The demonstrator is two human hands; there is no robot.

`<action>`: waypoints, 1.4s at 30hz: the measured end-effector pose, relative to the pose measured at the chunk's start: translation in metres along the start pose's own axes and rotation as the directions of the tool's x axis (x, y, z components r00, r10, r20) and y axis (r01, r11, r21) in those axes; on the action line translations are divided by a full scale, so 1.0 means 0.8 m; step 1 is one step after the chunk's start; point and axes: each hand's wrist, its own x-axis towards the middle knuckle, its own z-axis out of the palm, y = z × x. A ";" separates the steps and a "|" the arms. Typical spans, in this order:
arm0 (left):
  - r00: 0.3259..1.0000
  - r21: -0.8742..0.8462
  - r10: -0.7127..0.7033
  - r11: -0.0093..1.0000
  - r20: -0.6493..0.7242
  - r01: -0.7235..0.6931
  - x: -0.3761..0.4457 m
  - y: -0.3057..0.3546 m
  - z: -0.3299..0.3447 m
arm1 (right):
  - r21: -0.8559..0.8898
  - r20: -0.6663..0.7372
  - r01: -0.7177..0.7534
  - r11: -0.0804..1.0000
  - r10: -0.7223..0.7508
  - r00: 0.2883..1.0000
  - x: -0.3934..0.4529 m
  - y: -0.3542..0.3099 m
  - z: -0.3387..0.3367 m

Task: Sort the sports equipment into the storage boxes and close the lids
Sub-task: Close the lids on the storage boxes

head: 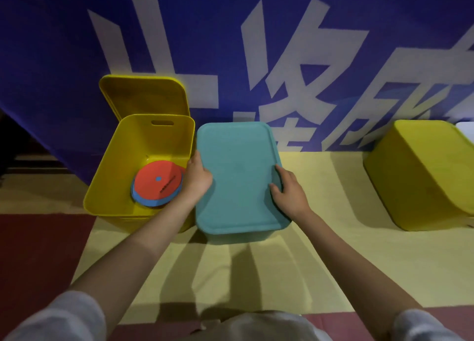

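Observation:
A teal storage box (238, 235) stands in the middle of the yellow mat with its teal lid (238, 161) lying flat on top. My left hand (197, 179) grips the lid's left edge and my right hand (289, 189) grips its right edge. Beside it on the left an open yellow box (107, 181) holds flat discs, a red disc (157, 184) on top of a blue one (143, 202). Its yellow lid (143, 96) leans upright behind it against the banner.
Another yellow box (420, 176) with its lid on sits at the right, with a white object (465, 130) just behind it. A blue banner (256, 45) with large white characters forms the back wall. Dark red floor (38, 250) borders the yellow mat (307, 263) on the left and front.

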 end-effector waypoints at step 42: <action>0.994 0.180 0.075 0.982 -0.082 -0.060 0.148 0.016 0.021 | -0.146 -0.079 0.060 0.987 -0.072 0.994 0.229 -0.018 0.024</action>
